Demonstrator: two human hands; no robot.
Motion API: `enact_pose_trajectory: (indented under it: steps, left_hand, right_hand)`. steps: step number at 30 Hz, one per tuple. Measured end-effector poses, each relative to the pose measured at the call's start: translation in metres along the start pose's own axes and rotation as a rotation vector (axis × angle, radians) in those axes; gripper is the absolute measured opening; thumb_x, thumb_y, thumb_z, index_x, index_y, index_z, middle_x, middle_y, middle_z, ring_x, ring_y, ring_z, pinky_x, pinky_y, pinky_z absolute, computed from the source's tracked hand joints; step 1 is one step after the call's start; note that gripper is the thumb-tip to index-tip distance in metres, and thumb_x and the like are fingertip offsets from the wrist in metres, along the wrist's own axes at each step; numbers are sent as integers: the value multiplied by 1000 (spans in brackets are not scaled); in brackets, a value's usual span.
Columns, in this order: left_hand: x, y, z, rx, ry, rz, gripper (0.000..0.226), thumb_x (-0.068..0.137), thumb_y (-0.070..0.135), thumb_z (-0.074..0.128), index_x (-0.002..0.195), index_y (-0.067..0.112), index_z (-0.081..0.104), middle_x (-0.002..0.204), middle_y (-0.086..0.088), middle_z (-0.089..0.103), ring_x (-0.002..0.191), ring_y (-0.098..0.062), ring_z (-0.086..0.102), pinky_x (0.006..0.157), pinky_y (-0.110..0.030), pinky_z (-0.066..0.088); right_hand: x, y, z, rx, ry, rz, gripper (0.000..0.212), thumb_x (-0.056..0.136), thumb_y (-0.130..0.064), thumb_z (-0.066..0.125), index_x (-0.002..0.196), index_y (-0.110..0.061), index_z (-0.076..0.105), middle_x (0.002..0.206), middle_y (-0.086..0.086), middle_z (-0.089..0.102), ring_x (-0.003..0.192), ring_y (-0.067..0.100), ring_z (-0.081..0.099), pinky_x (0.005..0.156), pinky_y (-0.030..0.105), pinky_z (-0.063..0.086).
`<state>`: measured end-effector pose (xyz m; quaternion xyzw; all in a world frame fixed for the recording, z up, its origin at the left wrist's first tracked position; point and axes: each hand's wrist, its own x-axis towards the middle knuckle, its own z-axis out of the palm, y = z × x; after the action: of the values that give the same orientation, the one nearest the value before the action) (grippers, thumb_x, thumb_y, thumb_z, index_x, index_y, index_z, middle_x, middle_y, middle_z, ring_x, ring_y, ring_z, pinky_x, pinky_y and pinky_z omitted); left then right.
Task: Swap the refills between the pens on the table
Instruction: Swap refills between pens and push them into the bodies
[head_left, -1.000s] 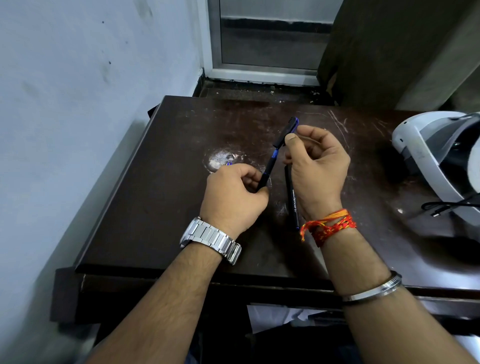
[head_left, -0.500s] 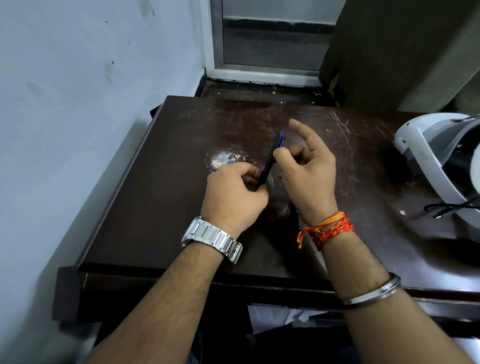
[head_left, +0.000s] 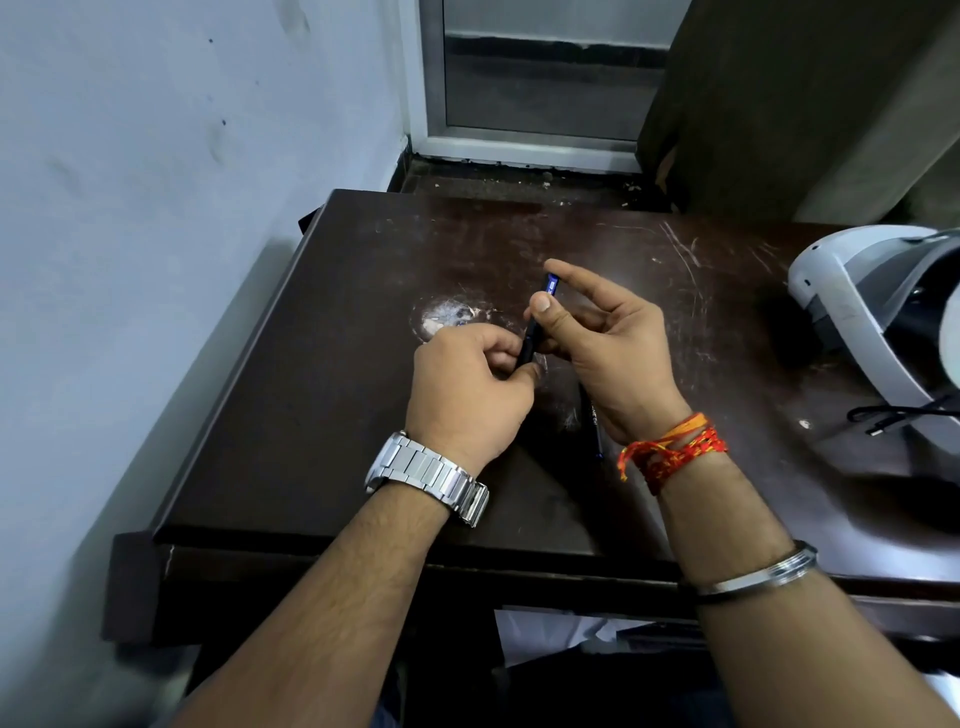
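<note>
A dark pen with a blue end (head_left: 535, 325) is held tilted above the middle of the dark wooden table (head_left: 322, 364). My left hand (head_left: 467, 395) grips its lower end in a closed fist. My right hand (head_left: 602, 343) pinches the upper part between thumb and middle fingers, with the index finger stretched out past the blue tip. A second dark pen (head_left: 594, 421) lies flat on the table under my right wrist, partly hidden by the hand.
A white and grey headset (head_left: 852, 306) with a black cable (head_left: 893, 418) sits at the table's right edge. A wall runs along the left. A whitish scuffed patch (head_left: 447, 314) marks the tabletop beyond my left hand.
The pen's upper end has come down closer to my left hand. My right hand slid down the barrel, and its index finger has straightened out.
</note>
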<state>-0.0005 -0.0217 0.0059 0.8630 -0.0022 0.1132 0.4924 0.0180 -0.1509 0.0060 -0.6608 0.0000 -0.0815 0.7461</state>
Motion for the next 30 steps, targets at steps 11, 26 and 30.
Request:
enact_pose_trajectory:
  steps: [11, 26, 30]
  left_hand:
    - [1, -3, 0, 56, -9, 20, 10, 66, 18, 82, 72, 21, 74, 51, 17, 59, 47, 4, 57, 49, -5, 45]
    - [-4, 7, 8, 12, -97, -65, 12, 65, 29, 82, 72, 23, 76, 57, 15, 68, 60, 12, 63, 52, 0, 43]
    - [-9, 8, 18, 86, -108, -96, 12, 63, 29, 80, 71, 23, 73, 56, 17, 65, 58, 5, 64, 52, -2, 44]
  right_hand:
    - [-3, -2, 0, -34, -9, 21, 28, 85, -9, 76, 107, -25, 71, 77, 4, 77, 71, 12, 71, 66, 24, 57]
    - [2, 3, -9, -356, 166, 184, 25, 71, -15, 88, 84, -16, 67, 70, 4, 73, 58, 14, 67, 63, 36, 59]
    - [2, -1, -18, -725, 284, 120, 14, 72, -32, 78, 74, -18, 74, 63, -4, 71, 66, 14, 70, 67, 27, 58]
